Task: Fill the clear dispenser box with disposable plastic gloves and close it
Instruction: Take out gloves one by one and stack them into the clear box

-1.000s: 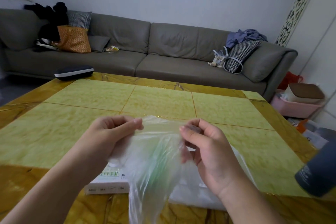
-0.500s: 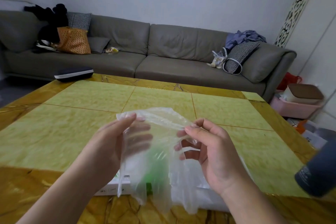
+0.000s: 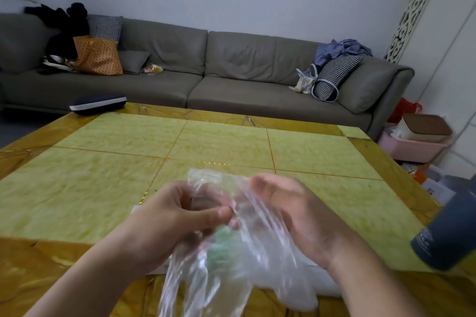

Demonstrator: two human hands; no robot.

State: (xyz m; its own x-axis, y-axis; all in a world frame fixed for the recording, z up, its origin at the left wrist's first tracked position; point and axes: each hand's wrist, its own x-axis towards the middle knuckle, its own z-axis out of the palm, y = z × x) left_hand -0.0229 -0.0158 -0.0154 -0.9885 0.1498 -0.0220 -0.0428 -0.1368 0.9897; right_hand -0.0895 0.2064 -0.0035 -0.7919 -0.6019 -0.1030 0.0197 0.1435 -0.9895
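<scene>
A bunch of clear disposable plastic gloves (image 3: 231, 260) hangs crumpled between my two hands, above the near edge of the yellow table (image 3: 231, 147). My left hand (image 3: 172, 221) has its fingers curled and its thumb pinching the plastic near the top. My right hand (image 3: 298, 216) is on the other side, and its fingers, partly veiled by the film, hold the plastic. The image is blurred around the hands. Below them lies a white box (image 3: 324, 283), mostly hidden by the gloves and my arms; something green shows through the plastic.
A dark grey cylindrical container (image 3: 448, 234) stands at the right table edge, close to my right forearm. A dark flat case (image 3: 98, 104) lies at the far left corner. Behind the table runs a grey sofa (image 3: 231, 80); a pink bin (image 3: 409, 144) sits on the floor at right.
My hands have come closer together and lower, bunching the gloves that were spread open between them. My left fingers went from spread behind the film to curled around it.
</scene>
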